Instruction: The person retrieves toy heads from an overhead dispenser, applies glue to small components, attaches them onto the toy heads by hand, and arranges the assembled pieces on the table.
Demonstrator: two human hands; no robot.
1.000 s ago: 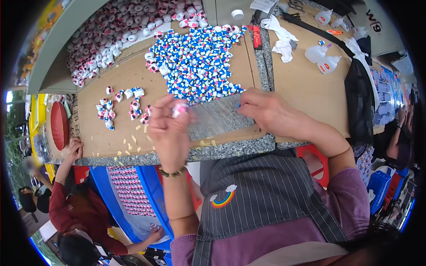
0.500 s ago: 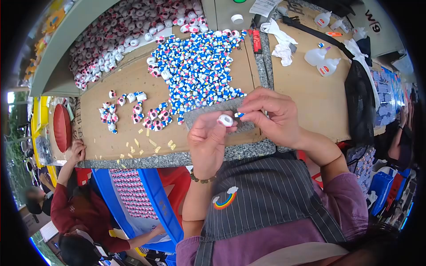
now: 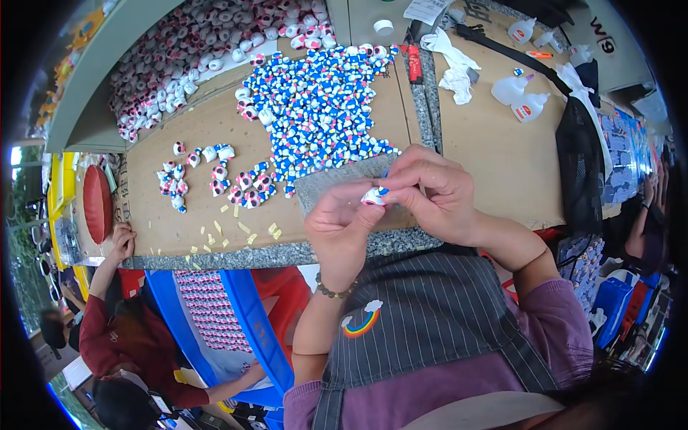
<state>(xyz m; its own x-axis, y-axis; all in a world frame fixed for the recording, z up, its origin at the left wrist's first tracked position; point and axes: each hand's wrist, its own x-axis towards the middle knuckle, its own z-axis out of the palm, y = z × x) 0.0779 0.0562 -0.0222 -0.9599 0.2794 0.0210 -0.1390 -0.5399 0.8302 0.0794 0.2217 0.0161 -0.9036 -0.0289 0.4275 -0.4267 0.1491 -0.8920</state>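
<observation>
My left hand holds a small white and pink head piece between thumb and fingers. Fingers of my right hand pinch a tiny blue body piece against that head piece, so the two touch. Both hands are over a grey slab near the table's front edge. Just beyond them spreads a big pile of small blue and white pieces. Several joined figures lie to the left of the pile.
Many white and pink heads fill the back left. A red dish stands at far left, near a co-worker's hand. A blue crate is below the table edge. Squeeze bottles and a white cloth lie at right.
My left hand has come right, over the slab, with the head piece. My right hand has brought the blue piece against it; half a second ago they were apart.
</observation>
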